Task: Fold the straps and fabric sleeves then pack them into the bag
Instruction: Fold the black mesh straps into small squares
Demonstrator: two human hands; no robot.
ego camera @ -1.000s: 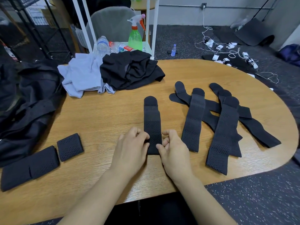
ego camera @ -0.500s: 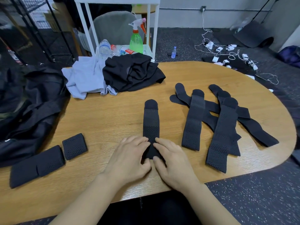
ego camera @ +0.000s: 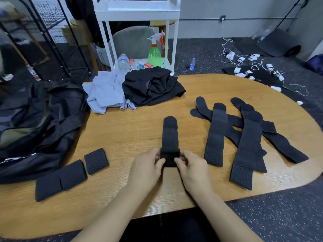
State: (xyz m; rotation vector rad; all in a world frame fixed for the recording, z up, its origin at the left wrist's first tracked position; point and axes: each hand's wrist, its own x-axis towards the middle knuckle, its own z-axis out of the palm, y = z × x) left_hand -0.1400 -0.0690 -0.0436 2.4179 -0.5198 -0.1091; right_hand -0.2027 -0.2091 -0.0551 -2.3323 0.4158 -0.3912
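Observation:
A black perforated strap (ego camera: 170, 137) lies lengthwise in the middle of the wooden table (ego camera: 122, 137). Its near end is folded up into a small roll. My left hand (ego camera: 146, 168) pinches the roll's left side and my right hand (ego camera: 192, 169) pinches its right side. Several unfolded black straps (ego camera: 244, 137) lie spread out to the right. Two folded straps, a small one (ego camera: 96, 160) and a longer one (ego camera: 60, 179), rest at the front left. The open black bag (ego camera: 35, 123) sits at the table's left end.
A grey cloth (ego camera: 103, 93) and a black garment (ego camera: 152, 86) are heaped at the table's far side. Behind them stands a white cart (ego camera: 136, 14) with bottles and a green spray bottle (ego camera: 154, 53). Cables and chargers lie on the floor at right.
My hands went from pressing flat on the strap's near end to pinching it, and that end is now folded over into a roll. The view moved slightly closer.

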